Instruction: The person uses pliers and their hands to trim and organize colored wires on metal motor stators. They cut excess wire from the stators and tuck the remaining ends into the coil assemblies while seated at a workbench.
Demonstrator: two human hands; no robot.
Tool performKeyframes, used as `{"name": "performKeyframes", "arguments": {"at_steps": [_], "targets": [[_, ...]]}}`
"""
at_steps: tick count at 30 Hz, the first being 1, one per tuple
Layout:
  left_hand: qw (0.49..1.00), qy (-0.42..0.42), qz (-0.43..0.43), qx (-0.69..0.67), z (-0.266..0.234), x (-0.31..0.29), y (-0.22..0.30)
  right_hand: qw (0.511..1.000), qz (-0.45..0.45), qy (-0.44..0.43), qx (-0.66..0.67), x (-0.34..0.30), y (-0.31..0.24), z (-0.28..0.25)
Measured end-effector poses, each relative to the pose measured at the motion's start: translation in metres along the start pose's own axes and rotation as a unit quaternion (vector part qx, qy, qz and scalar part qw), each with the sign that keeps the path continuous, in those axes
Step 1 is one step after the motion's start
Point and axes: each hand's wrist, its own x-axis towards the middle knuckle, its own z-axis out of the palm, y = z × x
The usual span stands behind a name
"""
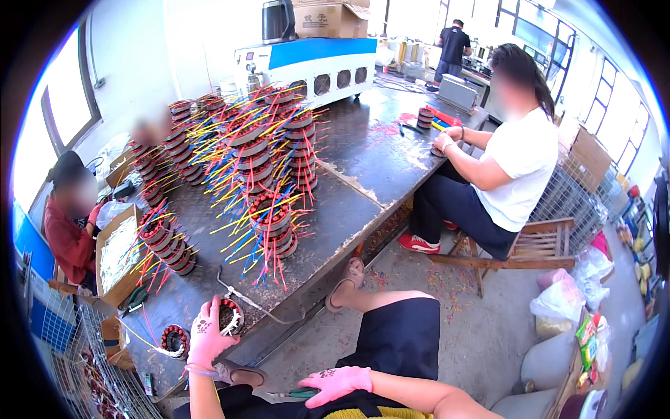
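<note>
My left hand [207, 339], in a pink glove, curls its thumb and fingers around the near side of a wound motor stator [231, 316] at the table's front edge. White material shows inside that ring. My right hand [338, 385], gloved the same way, rests over my lap with its fingers closed over green-handled pliers [301, 393]; their metal tip points left. Left of my left hand lies a second stator [174, 340] with red windings and a white cord. A bent metal rod [252, 302] extends beyond the held stator.
Tall stacks of stators [255, 160] with red, yellow and blue leads cover the dark table [335, 223]. Another pair of pliers [137, 298] lies near a carton [117, 255] of white pieces. Co-workers sit at left and right, the latter on a wooden chair [544, 244].
</note>
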Motion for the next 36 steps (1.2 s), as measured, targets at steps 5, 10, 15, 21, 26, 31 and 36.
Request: {"name": "performKeyframes", "arguments": {"at_steps": [5,10,15,21,26,31,36], "targets": [[1.000,-0.002,0.004,-0.010,-0.001,0.002,0.003,0.998,0.011,-0.018,0.051,-0.016,0.016,-0.004],[1.000,0.007,0.012,-0.006,0.006,0.000,-0.005,0.933,-0.038,0.101,0.342,-0.043,0.051,-0.042],[1.000,-0.001,0.001,0.000,0.003,-0.002,-0.007,0.733,-0.216,0.245,0.597,-0.064,0.035,-0.088],[1.000,0.001,0.008,-0.011,0.001,0.003,0.000,0.607,-0.316,0.250,0.685,-0.064,0.077,-0.107],[1.000,-0.002,0.007,-0.013,0.004,0.003,-0.003,0.623,-0.292,0.225,0.690,-0.055,0.088,-0.095],[1.000,-0.001,-0.004,-0.006,0.002,0.001,-0.002,0.740,-0.088,0.298,0.596,-0.050,0.079,-0.079],[1.000,0.004,0.009,-0.008,0.003,0.001,-0.004,0.842,-0.027,0.286,0.456,-0.049,0.085,-0.067]]}}
